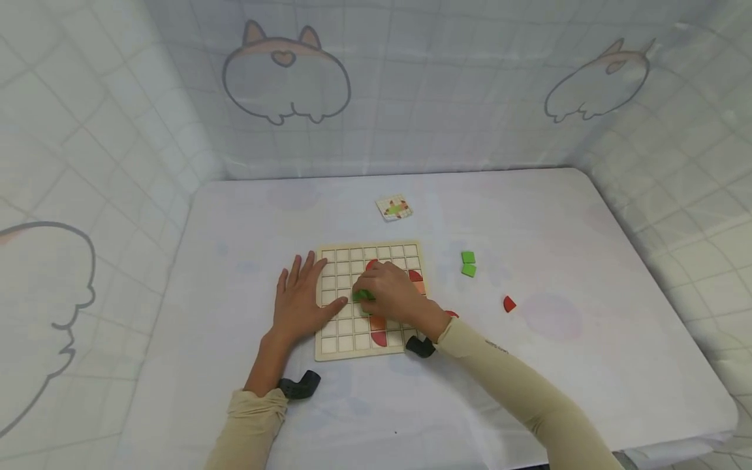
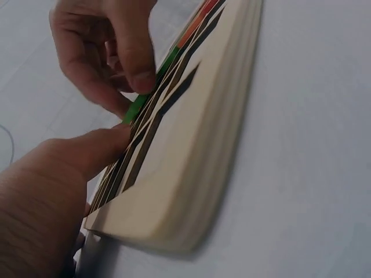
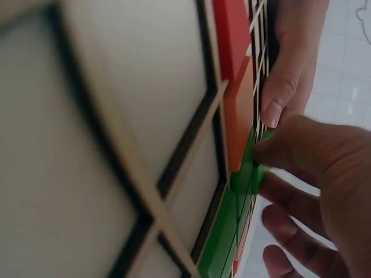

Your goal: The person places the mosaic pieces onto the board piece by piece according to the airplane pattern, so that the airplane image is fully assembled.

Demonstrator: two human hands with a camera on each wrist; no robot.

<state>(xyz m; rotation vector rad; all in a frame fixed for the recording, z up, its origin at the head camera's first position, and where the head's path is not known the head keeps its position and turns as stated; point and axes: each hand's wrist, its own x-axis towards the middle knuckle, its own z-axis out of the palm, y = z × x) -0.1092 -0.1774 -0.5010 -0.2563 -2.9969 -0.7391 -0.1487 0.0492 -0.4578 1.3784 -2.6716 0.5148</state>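
Observation:
A wooden grid board (image 1: 329, 349) lies flat on the table in the head view. My left hand (image 1: 299, 303) rests on its left edge, fingers spread and thumb reaching over the squares. Over the middle of the board, my right hand (image 1: 390, 292) pinches a green square tile (image 3: 258, 178) between thumb and fingers, right at the grid. Other green tiles (image 3: 219, 240) sit in the board beside it. Below them are an orange tile (image 1: 378, 323) and a red rounded piece (image 1: 379, 339). Another orange tile (image 1: 420, 287) and red piece (image 1: 415, 276) sit near the right edge. The right hand hides part of the pattern.
Two loose green tiles (image 1: 468, 263) lie right of the board, with a red quarter-circle piece (image 1: 508, 304) farther right. Another red piece (image 1: 452, 314) is partly hidden by the right wrist. Behind the board lies a stack of pattern cards (image 1: 395, 207). Printed curtains surround the table.

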